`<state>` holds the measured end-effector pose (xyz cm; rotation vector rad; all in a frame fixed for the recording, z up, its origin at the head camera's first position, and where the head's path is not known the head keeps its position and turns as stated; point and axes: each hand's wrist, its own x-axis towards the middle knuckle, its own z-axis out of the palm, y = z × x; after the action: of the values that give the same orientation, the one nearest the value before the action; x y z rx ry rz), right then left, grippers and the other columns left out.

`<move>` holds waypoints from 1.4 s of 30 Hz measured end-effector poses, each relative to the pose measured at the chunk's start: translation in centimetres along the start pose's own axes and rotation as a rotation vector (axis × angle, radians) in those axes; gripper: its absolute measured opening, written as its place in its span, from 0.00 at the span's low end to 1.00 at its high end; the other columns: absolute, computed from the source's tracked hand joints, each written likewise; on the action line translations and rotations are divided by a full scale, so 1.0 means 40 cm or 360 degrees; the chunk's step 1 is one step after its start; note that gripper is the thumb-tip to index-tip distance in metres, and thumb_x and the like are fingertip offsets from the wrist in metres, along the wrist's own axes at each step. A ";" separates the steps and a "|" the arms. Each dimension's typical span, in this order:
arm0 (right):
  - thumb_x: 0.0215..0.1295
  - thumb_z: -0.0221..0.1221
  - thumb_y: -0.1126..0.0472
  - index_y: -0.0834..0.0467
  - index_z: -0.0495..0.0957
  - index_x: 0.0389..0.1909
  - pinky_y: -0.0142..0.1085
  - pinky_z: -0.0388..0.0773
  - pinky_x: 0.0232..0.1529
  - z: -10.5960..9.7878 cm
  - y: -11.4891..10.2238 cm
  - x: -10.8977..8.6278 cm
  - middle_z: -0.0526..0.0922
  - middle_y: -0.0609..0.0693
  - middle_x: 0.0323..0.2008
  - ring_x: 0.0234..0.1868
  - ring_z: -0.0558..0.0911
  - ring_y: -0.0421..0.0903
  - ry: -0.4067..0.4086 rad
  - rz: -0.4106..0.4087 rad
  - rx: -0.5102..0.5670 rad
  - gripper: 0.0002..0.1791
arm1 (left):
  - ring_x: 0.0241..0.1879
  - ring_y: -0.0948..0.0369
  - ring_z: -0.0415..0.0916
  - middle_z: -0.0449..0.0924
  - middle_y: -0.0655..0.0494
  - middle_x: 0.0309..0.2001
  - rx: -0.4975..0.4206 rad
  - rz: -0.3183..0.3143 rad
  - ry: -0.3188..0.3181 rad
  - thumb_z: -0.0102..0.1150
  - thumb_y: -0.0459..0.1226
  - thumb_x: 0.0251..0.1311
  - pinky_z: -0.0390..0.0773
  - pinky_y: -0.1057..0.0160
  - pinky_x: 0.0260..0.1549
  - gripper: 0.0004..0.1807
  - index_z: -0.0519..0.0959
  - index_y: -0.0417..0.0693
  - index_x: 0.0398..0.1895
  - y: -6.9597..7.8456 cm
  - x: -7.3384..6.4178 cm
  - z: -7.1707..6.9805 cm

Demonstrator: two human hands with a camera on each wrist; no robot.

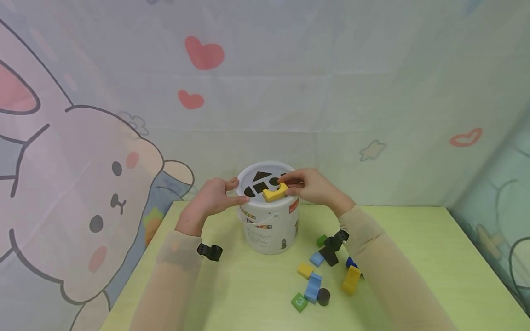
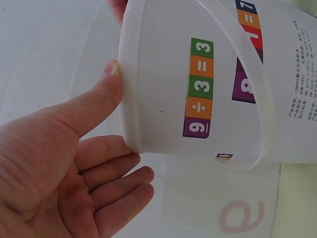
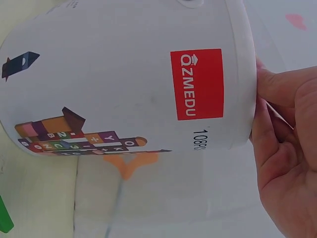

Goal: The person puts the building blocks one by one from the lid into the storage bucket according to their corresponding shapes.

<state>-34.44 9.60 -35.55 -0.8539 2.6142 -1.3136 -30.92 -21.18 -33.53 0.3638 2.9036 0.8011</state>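
A white plastic bucket (image 1: 265, 241) with printed pictures stands on the table, its lid (image 1: 247, 178) carrying dark shaped holes: a triangle, a square, a round one and others. My left hand (image 1: 213, 197) touches the lid's left rim with thumb and fingertips; the left wrist view shows its fingers (image 2: 124, 203) loosely extended beside the rim. From the right, my right hand (image 1: 312, 186) pinches one end of a yellow arch block (image 1: 273, 195) lying over the lid's front part. In the right wrist view the bucket's wall hides that block, and the right hand (image 3: 287, 134) shows at the rim.
On the table right of the bucket lie several blocks: a blue curved block (image 1: 313, 288), a green number block (image 1: 299, 302), a dark round block (image 1: 324, 296) and a yellow block (image 1: 351, 280). The bucket's handle (image 2: 265, 109) hangs at its front. A printed curtain (image 1: 331, 92) stands behind.
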 end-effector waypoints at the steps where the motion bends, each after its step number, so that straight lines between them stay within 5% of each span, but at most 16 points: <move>1: 0.75 0.65 0.67 0.60 0.85 0.64 0.46 0.79 0.64 0.000 0.000 0.000 0.85 0.56 0.63 0.63 0.84 0.53 0.0003 -0.0014 -0.0004 0.18 | 0.80 0.44 0.57 0.61 0.53 0.80 0.0004 0.0006 0.0001 0.71 0.55 0.69 0.70 0.43 0.69 0.45 0.66 0.45 0.80 0.000 0.000 -0.001; 15: 0.75 0.66 0.67 0.62 0.86 0.62 0.47 0.79 0.64 0.004 0.006 0.003 0.86 0.57 0.60 0.63 0.84 0.55 0.0033 -0.0057 0.0011 0.17 | 0.79 0.43 0.59 0.63 0.50 0.79 0.0013 0.0032 0.0009 0.72 0.54 0.68 0.71 0.43 0.69 0.45 0.66 0.43 0.80 0.002 0.003 -0.008; 25: 0.73 0.66 0.70 0.64 0.86 0.60 0.40 0.82 0.59 0.017 0.033 -0.019 0.85 0.59 0.60 0.60 0.86 0.54 0.0136 -0.0165 0.0308 0.16 | 0.80 0.42 0.58 0.62 0.50 0.80 0.0022 0.0020 -0.0008 0.72 0.55 0.68 0.68 0.41 0.70 0.45 0.67 0.43 0.79 0.006 0.005 -0.012; 34: 0.75 0.66 0.67 0.64 0.85 0.60 0.37 0.82 0.58 -0.012 0.109 -0.126 0.86 0.60 0.58 0.58 0.85 0.50 0.0271 -0.0262 0.0471 0.16 | 0.80 0.44 0.57 0.62 0.52 0.80 0.0014 0.0017 -0.0009 0.72 0.55 0.68 0.68 0.42 0.71 0.45 0.66 0.44 0.80 0.011 0.003 -0.015; 42: 0.75 0.68 0.62 0.60 0.82 0.66 0.35 0.81 0.57 -0.041 0.231 -0.287 0.85 0.57 0.62 0.61 0.84 0.58 -0.0032 -0.0063 0.0272 0.22 | 0.80 0.43 0.57 0.61 0.52 0.80 0.0012 0.0015 -0.0021 0.71 0.55 0.69 0.67 0.42 0.72 0.45 0.65 0.44 0.80 0.012 0.005 -0.016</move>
<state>-29.41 21.11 -43.44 -0.8898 2.4382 -1.5043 -31.14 -21.03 -32.74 0.3822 2.8958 0.7867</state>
